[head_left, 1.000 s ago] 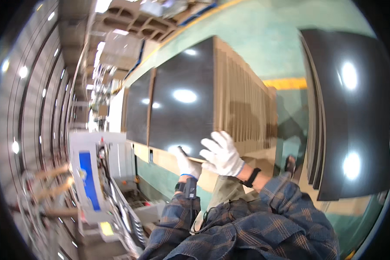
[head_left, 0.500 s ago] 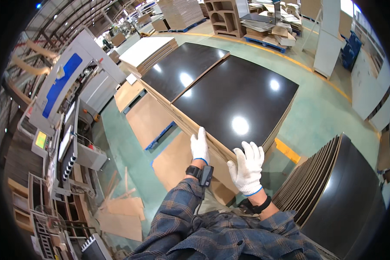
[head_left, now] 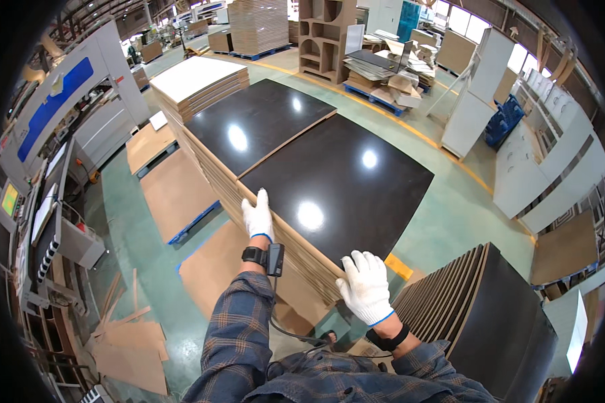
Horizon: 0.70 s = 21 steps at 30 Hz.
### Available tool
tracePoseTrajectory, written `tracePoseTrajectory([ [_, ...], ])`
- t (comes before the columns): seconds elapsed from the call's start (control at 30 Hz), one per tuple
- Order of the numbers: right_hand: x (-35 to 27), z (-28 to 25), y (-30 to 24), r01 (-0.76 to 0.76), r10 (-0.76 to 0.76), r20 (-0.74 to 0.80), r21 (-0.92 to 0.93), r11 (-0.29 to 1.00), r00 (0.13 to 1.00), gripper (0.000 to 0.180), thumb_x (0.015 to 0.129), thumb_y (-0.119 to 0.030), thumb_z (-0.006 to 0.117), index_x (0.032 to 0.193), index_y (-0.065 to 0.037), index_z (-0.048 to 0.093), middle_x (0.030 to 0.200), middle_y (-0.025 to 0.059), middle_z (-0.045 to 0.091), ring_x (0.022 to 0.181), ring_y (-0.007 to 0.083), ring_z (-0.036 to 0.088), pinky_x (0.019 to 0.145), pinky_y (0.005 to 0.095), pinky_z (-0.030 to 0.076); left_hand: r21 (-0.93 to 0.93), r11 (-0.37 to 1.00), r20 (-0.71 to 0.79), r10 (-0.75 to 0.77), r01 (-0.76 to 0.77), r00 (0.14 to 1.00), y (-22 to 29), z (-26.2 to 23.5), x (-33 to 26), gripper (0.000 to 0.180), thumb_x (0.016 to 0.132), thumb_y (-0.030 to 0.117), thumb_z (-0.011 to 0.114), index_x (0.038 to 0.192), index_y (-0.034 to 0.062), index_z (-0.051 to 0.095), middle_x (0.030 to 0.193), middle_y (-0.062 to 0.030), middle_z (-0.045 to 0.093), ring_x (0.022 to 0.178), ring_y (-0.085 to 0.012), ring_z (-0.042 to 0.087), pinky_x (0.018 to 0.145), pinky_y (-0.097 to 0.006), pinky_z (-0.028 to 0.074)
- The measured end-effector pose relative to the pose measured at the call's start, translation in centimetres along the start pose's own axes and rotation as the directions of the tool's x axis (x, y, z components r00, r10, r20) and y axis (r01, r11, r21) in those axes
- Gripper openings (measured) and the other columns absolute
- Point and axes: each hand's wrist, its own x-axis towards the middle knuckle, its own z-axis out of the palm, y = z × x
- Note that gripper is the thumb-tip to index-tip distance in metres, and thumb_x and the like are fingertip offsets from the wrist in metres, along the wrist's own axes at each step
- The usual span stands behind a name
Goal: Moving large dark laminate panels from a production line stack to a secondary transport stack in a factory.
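Before me lies a tall stack of boards topped by a glossy dark panel (head_left: 356, 181). A second glossy dark panel (head_left: 255, 124) lies beside it on the far left, with a light edge strip between them. My left hand (head_left: 257, 216), in a white knit glove, rests along the stack's near left edge with its fingers stretched out. At the panel's near corner is my right hand (head_left: 368, 287), also gloved, fingers extended and palm down. It partly covers that corner. Neither hand is closed around anything.
On the right, a row of dark panels (head_left: 511, 316) stands on edge. White-topped boards (head_left: 198, 75) are stacked beyond the left panel. Brown sheets (head_left: 176, 191) lie on a blue pallet at left, near a machine (head_left: 70, 94). Offcuts (head_left: 131, 352) lie on the floor.
My view has swung right, so the stack sits further left in the picture. My right hand has come down closer to the panel's corner. The left hand stays at the edge.
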Motion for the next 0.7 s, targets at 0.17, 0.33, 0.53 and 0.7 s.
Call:
tracePoseTrajectory([
  [0.17,1.0,-1.1,-0.2,-0.002,0.004,0.096,-0.021,1.0,0.995,0.048,0.083,-0.024,0.079,0.124,-0.003,0.066,0.125,0.0159,0.063,0.12,0.0355,0.059,0.106,0.0491,0.046,-0.065,0.998,0.042,0.024,-0.021,0.999,-0.4,-0.2,1.6,0.09,0.099,0.049,0.073,0.162,-0.0048,0.038,0.159,-0.0285,0.051,0.147,-0.0404,0.05,0.123,-0.044,0.039],
  [0.33,2.8,-2.9,0.5,0.035,-0.043,0.173,0.052,0.998,0.984,0.043,0.084,-0.024,0.079,0.119,-0.003,0.069,0.119,0.0144,0.065,0.114,0.0346,0.061,0.1,0.0477,0.049,-0.032,0.996,0.068,0.087,-0.085,0.994,-0.8,-0.6,1.5,0.089,0.099,0.049,0.072,0.162,-0.0043,0.039,0.161,-0.0286,0.049,0.148,-0.04,0.049,0.124,-0.044,0.038],
  [0.53,6.1,-3.0,5.7,-0.052,0.053,0.14,-0.01,0.999,0.989,0.044,0.087,-0.026,0.077,0.122,0.0,0.069,0.122,0.02,0.067,0.114,0.0408,0.063,0.1,0.05,0.052,0.146,0.979,-0.002,0.144,-0.142,0.99,-1.7,0.7,1.5,0.091,0.1,0.052,0.069,0.161,-0.0073,0.038,0.163,-0.0324,0.043,0.152,-0.0445,0.042,0.128,-0.046,0.033],
  [0.7,3.9,0.8,7.7,-0.056,0.063,0.045,-0.151,0.987,0.997,0.058,0.091,-0.026,0.076,0.142,-0.002,0.062,0.146,0.025,0.058,0.135,0.0466,0.052,0.116,0.0544,0.042,0.07,0.987,0.041,0.144,-0.147,0.989,-0.5,0.3,0.3,0.087,0.103,0.05,0.066,0.162,-0.0068,0.037,0.163,-0.0327,0.043,0.151,-0.0466,0.042,0.126,-0.047,0.034],
])
